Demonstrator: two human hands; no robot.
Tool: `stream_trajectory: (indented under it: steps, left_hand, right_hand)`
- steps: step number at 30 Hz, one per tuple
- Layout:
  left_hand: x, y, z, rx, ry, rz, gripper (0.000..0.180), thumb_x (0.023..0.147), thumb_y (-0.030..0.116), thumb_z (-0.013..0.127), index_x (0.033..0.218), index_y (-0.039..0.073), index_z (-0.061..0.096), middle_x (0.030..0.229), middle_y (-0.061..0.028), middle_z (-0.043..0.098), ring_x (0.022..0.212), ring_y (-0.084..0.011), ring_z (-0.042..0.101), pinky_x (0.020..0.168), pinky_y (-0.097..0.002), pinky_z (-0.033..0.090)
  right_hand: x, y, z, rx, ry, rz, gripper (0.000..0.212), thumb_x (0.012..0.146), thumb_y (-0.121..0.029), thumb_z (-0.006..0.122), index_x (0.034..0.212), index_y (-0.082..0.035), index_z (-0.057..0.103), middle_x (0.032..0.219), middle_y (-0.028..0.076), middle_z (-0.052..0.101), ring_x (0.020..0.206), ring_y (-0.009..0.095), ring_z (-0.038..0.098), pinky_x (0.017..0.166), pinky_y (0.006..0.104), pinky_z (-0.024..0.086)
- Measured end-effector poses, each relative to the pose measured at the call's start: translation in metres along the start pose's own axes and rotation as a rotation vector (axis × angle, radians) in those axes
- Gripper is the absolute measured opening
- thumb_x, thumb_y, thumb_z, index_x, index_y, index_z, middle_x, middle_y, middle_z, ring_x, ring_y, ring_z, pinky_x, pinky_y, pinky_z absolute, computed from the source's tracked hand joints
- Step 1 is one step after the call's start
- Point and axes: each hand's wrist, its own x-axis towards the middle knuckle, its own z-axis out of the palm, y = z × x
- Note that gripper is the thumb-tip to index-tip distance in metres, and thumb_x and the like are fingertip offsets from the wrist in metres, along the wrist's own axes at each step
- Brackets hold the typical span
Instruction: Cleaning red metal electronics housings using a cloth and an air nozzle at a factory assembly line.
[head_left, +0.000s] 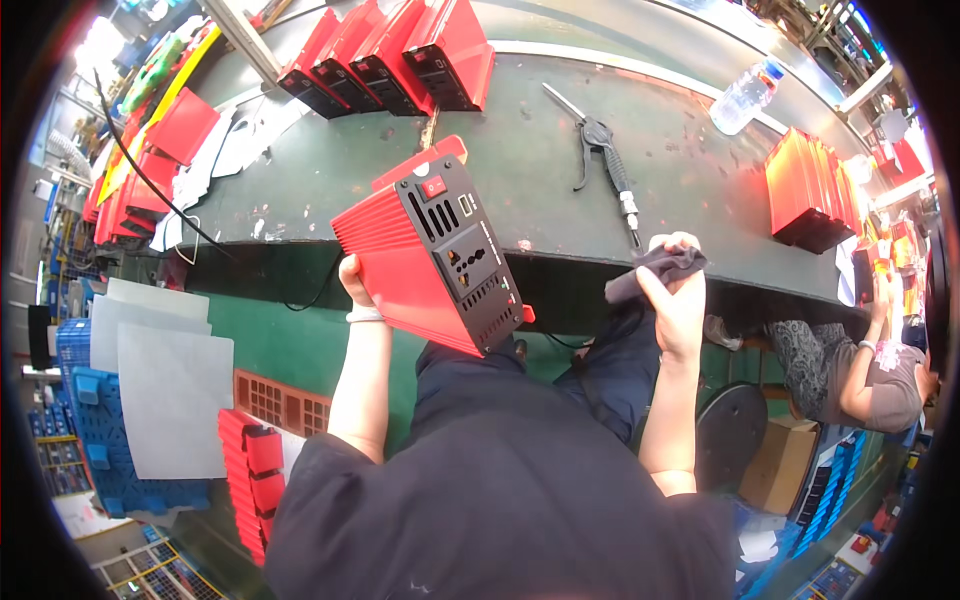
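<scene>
My left hand (354, 285) grips a red power inverter (400, 270) by its ribbed side, holding it tilted above my lap at the bench's front edge. Its black end panel, with a red rocker switch, a socket and vent slots, faces up and to the right. Most of the left fingers are hidden behind the casing. My right hand (680, 300) is closed on a dark grey cloth (655, 273), apart from the inverter. Just beyond that hand, an air blow gun (606, 165) lies on the green bench top (520, 130).
Several red inverters (390, 65) stand in a row at the far left of the bench, and more (810, 190) stand at its right. A plastic bottle (745, 97) is near the back. A person (870, 375) sits at right. White sheets (175, 390) rest on a blue crate (95, 440) at left.
</scene>
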Motion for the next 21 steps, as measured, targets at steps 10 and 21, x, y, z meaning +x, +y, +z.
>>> stream_trajectory:
  steps: [10,21]
  left_hand:
    - [-0.006,0.001,-0.006,-0.003,0.043,0.035,0.069,0.076,0.037,0.066,0.132,0.002,0.047,0.127,-0.0159,0.056,0.112,-0.0308,0.057,0.095,-0.0458,0.048]
    - [-0.009,0.005,-0.020,-0.037,0.091,0.043,0.066,0.078,0.039,0.062,0.131,0.002,0.047,0.126,-0.0152,0.056,0.110,-0.0306,0.058,0.094,-0.0456,0.049]
  right_hand:
    - [-0.013,0.006,0.014,-0.102,0.070,0.089,0.015,0.075,0.006,0.073,0.084,-0.002,0.063,0.080,0.000,0.062,0.073,0.008,0.056,0.070,0.0231,0.046]
    - [-0.019,0.001,0.016,-0.183,-0.012,0.093,0.005,0.082,-0.001,0.070,0.081,0.002,0.067,0.070,-0.001,0.063,0.064,0.006,0.055,0.062,0.0202,0.045]
